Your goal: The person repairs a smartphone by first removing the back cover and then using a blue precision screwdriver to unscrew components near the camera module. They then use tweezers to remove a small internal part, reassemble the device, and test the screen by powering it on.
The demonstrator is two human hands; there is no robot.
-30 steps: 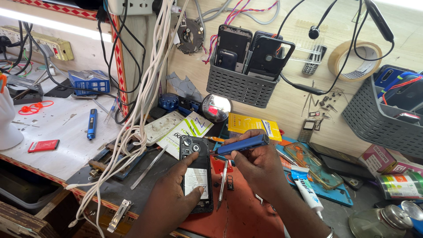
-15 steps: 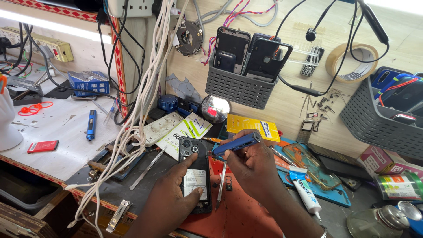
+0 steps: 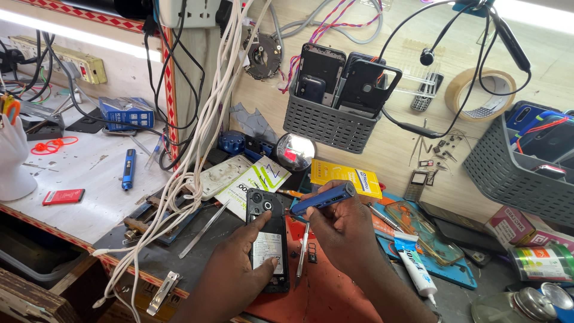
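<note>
On the red work mat (image 3: 323,293) at the front of the cluttered bench lies a black smartphone (image 3: 268,239), face down with its back cover off. Its camera cluster sits at the far end, round lenses showing in a black plate, and a pale battery with a white label fills the middle of the open body. The frame around it is dark and matte, running straight away from the person.

The left hand (image 3: 236,272) presses down on the phone, thumb on the lower part of the battery label and forefinger stretched along the left edge toward the cameras, so the fingers are spread flat rather than closed around anything. The right hand (image 3: 341,230) is clamped on a blue electric screwdriver (image 3: 321,199), held nearly level just above the phone's upper right corner, its tip pointing toward the camera end. The same hand also pinches a pair of slim metal tweezers (image 3: 303,251), which hang down beside the phone's right edge.

Just left of the phone a second, longer pair of tweezers (image 3: 203,229) lies on the dark bench top among white cables (image 3: 185,179). To the right, a white glue tube (image 3: 415,269) rests on a blue mat. Behind, a grey basket (image 3: 329,122) on the wall holds several phone shells.
</note>
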